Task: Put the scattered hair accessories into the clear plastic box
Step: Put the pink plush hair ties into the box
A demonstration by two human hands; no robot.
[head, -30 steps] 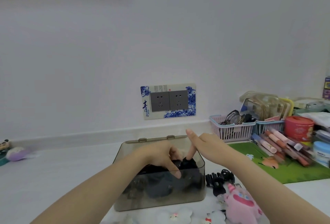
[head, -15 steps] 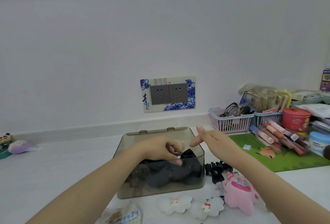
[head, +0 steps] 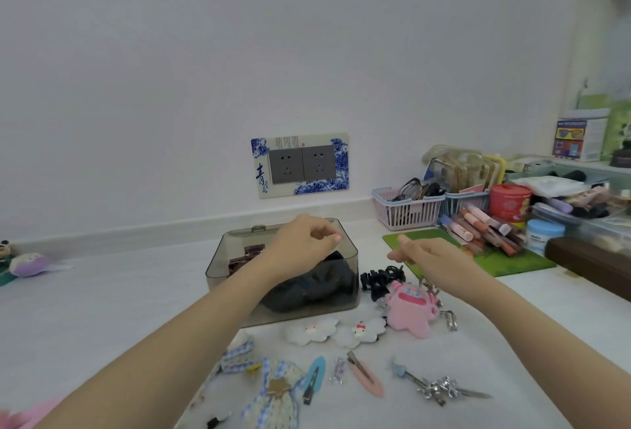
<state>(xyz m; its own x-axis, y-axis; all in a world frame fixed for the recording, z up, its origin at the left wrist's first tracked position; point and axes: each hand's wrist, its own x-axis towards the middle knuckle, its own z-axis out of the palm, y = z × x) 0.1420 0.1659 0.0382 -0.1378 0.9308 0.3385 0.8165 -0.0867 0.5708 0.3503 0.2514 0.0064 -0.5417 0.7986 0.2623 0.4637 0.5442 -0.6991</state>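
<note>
A pale wall with a blue-and-white socket plate [head: 299, 165] backs a white worktop [head: 102, 292] crowded along its 3 o'clock side with baskets and cosmetics. The clear plastic box [head: 218, 259] sits at the centre, already holding a dark fabric scrunchie [head: 317, 283] and a brown clip at its 10 o'clock corner. Since a second ago both hands have lifted out of the box: the left hand [head: 302, 246] now hovers above its rim with fingers curled, seemingly holding nothing, and the right hand [head: 428, 256] has swung off to 3 o'clock, fingers relaxed and apart, above the black claw clips [head: 380, 280]. That suggests the scrunchie has just been settled and the next pick is starting. Plenty remains outside: white flower clips [head: 336, 331] and a pink plush charm [head: 411, 307] at 5 o'clock of the box, then a gingham bow [head: 276, 391], pink clip [head: 365, 377] and silver pins [head: 438, 387] nearer the person.
</note>
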